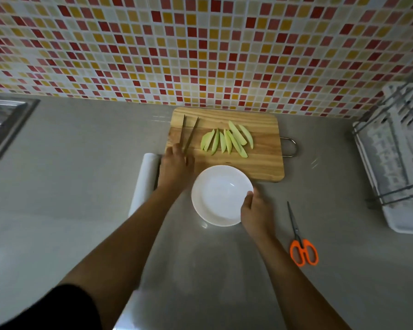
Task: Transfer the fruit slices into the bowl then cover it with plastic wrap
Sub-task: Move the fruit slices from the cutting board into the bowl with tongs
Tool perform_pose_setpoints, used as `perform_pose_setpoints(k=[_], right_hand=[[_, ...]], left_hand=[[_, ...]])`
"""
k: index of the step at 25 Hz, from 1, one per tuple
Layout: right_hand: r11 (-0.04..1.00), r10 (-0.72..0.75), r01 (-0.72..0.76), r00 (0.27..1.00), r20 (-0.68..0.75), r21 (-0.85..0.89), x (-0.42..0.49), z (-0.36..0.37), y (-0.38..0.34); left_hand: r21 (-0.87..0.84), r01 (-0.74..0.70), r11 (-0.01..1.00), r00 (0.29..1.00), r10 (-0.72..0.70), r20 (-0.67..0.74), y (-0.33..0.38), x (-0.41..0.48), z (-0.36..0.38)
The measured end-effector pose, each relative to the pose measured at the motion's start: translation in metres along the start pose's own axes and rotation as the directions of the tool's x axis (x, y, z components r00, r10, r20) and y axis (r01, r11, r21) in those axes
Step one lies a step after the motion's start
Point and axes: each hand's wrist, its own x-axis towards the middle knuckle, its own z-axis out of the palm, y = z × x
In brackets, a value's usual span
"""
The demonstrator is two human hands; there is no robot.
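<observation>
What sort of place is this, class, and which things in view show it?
Most likely a home kitchen: a mosaic-tiled wall behind the counter, a steel sink at left and a dish rack at right.

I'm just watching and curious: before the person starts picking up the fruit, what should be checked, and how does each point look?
1. Tongs held in the left hand, tips apart: ok.
2. Bowl empty, right hand gripping its rim: ok.
3. Fruit slices all on the cutting board, uncovered: ok.
4. Bowl next to the slices: ok, at the board's near edge.
5. Plastic wrap roll ready, left of the board: ok.
6. Grip on the tongs firm enough: cannot tell.
</observation>
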Motion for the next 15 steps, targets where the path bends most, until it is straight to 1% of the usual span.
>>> perform_pose_setpoints(k=[1,3,5,6,7,9,10,12,13,15], right_hand=[[1.0,0.002,-0.002,1.0,0.005,0.002,0.0,0.001,0.0],[1.0,-0.001,0.001,1.0,0.003,0.008,0.0,0.002,0.0],[1.0,-0.012,0.012,1.0,-0.014,-0.009,-0.002,0.001,0.001],[1.0,-0.019,0.018,1.0,-0.018,-0.016,-0.002,0.0,0.001],[0.999,-0.029,0.028,0.999,-0.018,-0.02,-0.002,0.0,0.001],[0.999,-0.034,0.034,0.999,-0.014,-0.019,-0.003,-0.001,0.0],[1.0,-0.024,0.024,1.0,-0.013,-0.012,-0.003,-0.002,0.0],[1.0,-0.009,0.009,1.0,-0.01,0.005,-0.003,-0.003,-0.001],[1.0,-0.003,0.003,1.0,-0.007,0.009,-0.003,-0.003,-0.002],[1.0,0.008,-0.008,1.0,0.006,0.009,-0.005,-0.004,-0.002]], left_hand=[[0.074,-0.02,0.997,0.999,0.018,0.037,0.003,0.021,0.001],[0.167,-0.007,0.986,0.993,-0.014,0.121,0.006,0.054,0.009],[0.217,0.02,0.976,0.983,-0.059,0.175,0.009,0.072,0.02],[0.22,0.05,0.974,0.981,-0.089,0.174,0.009,0.076,0.024],[0.213,0.086,0.973,0.979,-0.122,0.161,0.009,0.078,0.026],[0.137,0.174,0.975,0.973,-0.192,0.131,0.012,0.078,0.026],[0.101,0.19,0.977,0.97,-0.203,0.132,0.012,0.077,0.024],[-0.032,0.23,0.973,0.964,-0.223,0.145,0.014,0.068,0.016],[-0.073,0.212,0.975,0.97,-0.2,0.14,0.012,0.059,0.012],[-0.053,0.113,0.992,0.988,-0.106,0.115,0.007,0.034,0.01]])
